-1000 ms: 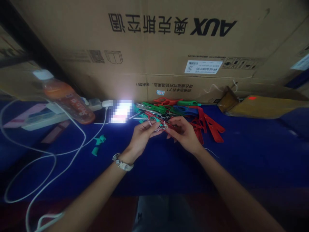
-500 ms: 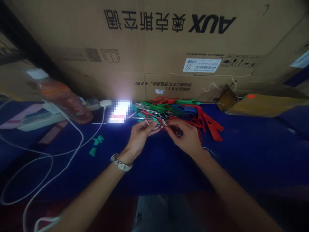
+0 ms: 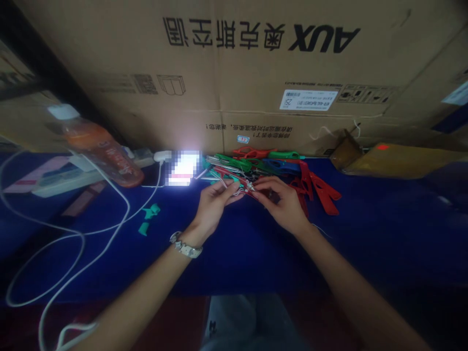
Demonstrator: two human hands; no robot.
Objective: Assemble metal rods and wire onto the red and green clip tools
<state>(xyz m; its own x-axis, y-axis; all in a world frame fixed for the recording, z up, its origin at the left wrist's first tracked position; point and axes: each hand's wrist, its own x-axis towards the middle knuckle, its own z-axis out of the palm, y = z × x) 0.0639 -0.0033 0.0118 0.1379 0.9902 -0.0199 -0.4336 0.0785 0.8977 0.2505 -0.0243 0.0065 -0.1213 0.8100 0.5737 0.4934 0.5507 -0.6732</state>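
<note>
Pinching some thin pale wires (image 3: pixel 238 191), the left hand (image 3: pixel 216 202) has its thumb and fingers closed together over the blue table (image 3: pixel 234 263). The right hand (image 3: pixel 282 202) is just beside it, and its thumb and fingertip are closed on a small white part (image 3: pixel 250 186) at the wires. That part is too tiny to tell what it is. A long red piece (image 3: pixel 225 171) slants down to the fingers, but I cannot tell which hand holds it up. The wires are between the two hands, in front of a messy pile. In the pile are a green piece (image 3: pixel 287 155), a blue piece (image 3: pixel 283 166) and, over to the right, some red handles (image 3: pixel 325 195). Two little teal bits (image 3: pixel 151 211) lie near the white cord (image 3: pixel 126 207) on the left. Past the cord, a bottle (image 3: pixel 104 151) of orange drink leans over. A bright, blocky blur (image 3: pixel 184 168) shines beside the pile. Behind it all stands a big brown box (image 3: pixel 219 97), with its letters upside down.
</note>
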